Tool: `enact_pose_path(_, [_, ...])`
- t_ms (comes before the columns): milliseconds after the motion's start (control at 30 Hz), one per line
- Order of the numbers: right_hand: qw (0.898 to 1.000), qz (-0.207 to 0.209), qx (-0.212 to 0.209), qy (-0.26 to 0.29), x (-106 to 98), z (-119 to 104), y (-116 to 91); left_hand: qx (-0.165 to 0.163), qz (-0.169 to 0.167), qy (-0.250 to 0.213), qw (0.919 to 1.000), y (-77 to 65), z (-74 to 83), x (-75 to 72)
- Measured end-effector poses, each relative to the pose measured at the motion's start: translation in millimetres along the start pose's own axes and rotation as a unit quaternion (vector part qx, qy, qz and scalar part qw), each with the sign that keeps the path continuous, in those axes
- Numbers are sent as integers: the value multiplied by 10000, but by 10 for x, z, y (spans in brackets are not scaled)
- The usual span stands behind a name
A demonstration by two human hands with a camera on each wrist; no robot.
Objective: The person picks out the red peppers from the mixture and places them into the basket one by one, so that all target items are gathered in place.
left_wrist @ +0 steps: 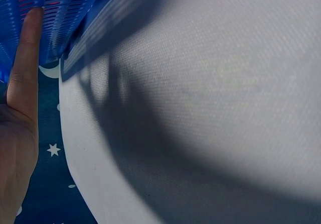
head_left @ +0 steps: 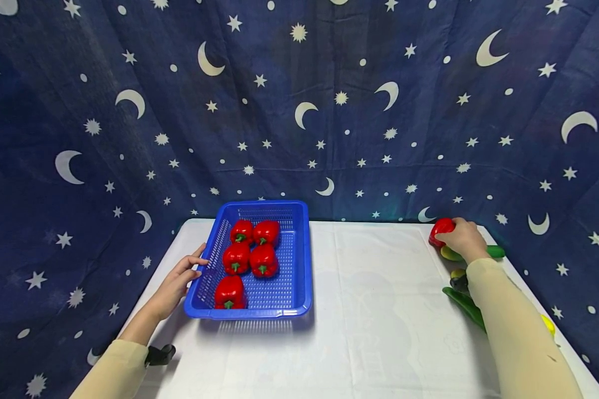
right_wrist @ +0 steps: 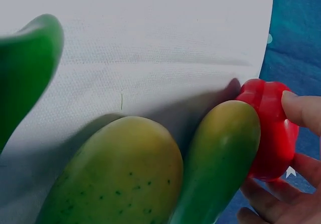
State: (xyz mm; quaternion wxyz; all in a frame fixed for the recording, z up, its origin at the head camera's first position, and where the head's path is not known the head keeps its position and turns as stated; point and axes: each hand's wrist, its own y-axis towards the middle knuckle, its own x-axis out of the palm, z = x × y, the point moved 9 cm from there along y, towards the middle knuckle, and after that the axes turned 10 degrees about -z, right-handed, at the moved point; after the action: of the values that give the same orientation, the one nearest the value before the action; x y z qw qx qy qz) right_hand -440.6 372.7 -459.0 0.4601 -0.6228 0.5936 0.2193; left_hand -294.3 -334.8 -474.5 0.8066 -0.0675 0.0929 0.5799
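At the far right of the table, my right hand (head_left: 463, 238) grips a red bell pepper (head_left: 440, 231) with the thumb on one side and fingers on the other. In the right wrist view the pepper (right_wrist: 273, 128) overlaps the table's edge, right beside a smooth yellow-green vegetable (right_wrist: 225, 143). A larger speckled yellow-green one (right_wrist: 125, 174) lies next to that. My left hand (head_left: 172, 291) touches the left side of a blue plastic basket (head_left: 306, 266), one straight finger (left_wrist: 27, 53) against its slotted wall. Several red bell peppers (head_left: 263, 260) sit inside the basket.
A long green vegetable (head_left: 465, 307) lies near my right forearm, and a yellow item (head_left: 548, 326) is partly hidden behind the sleeve (head_left: 519, 332). The white-covered table (head_left: 369, 310) spans between basket and vegetables. A navy cloth (head_left: 349, 122) with moons and stars hangs behind.
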Motion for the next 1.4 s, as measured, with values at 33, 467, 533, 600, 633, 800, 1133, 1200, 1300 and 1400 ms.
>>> enact_pose_path(33, [10000,-5,4,-20,1,-2,4,5,-7,9,10000,0,5,1])
enact_pose_path(467, [9965,-223,-805,-68,89,-204,10,20,10,57,10000,-7,48,25])
enact_pose_path(533, [9947,-284,-985,-86,132,-266,20,7,4,60,10000,-6,41,23])
enact_pose_path(600, [9925,-340,-1166,-95,185,-338,25,-3,-6,73,10000,-4,34,18])
enact_pose_path(633, [9914,-359,-1258,-92,213,-377,23,-17,-5,81,10000,-3,31,19])
enact_pose_path(800, [9832,-385,-1778,-137,347,-609,-15,-56,7,62,10000,0,21,14])
enact_pose_path(1133, [9662,-714,-2476,-50,606,-947,-93,56,-27,-51,10000,-16,43,33])
enact_pose_path(1200, [9657,-748,-2488,1,619,-977,-99,87,-43,-76,9999,-13,36,31])
enact_pose_path(1300, [9693,-748,-2344,-15,619,-1002,-78,118,-43,-94,9999,-6,30,29])
enact_pose_path(1400, [9756,-698,-2077,-161,608,-1018,-64,82,-16,-66,9999,2,20,24])
